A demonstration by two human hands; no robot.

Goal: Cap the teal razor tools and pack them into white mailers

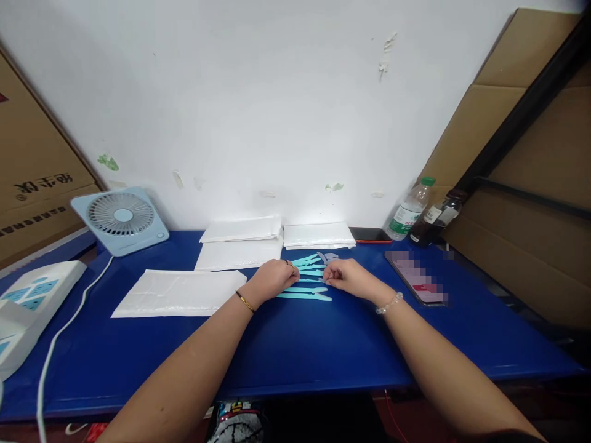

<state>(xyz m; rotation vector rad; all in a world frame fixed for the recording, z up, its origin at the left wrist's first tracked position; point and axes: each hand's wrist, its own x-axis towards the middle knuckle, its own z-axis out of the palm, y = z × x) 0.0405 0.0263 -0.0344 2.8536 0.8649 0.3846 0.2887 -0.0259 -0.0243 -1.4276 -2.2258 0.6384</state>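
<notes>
Several long, thin turquoise sealing clips (308, 290) lie in a loose row on the blue table, some with their two arms parted at the right end. My left hand (273, 278) is closed, its fingertips at the left end of one turquoise clip in the middle of the row. At that clip's right end, my right hand (347, 277) pinches with thumb and fingers. The exact grip under the fingertips is partly hidden. Just beyond my right hand lie a few greyish-purple clips (327, 257).
White padded mailers (180, 294) lie left, with more stacked mailers (240, 252) by the wall. A blue fan (122, 215) and white power strip (41, 307) stand far left. A phone (415, 277), an orange-edged phone (370, 235), a water bottle (410, 209) and a dark bottle (436, 218) are right.
</notes>
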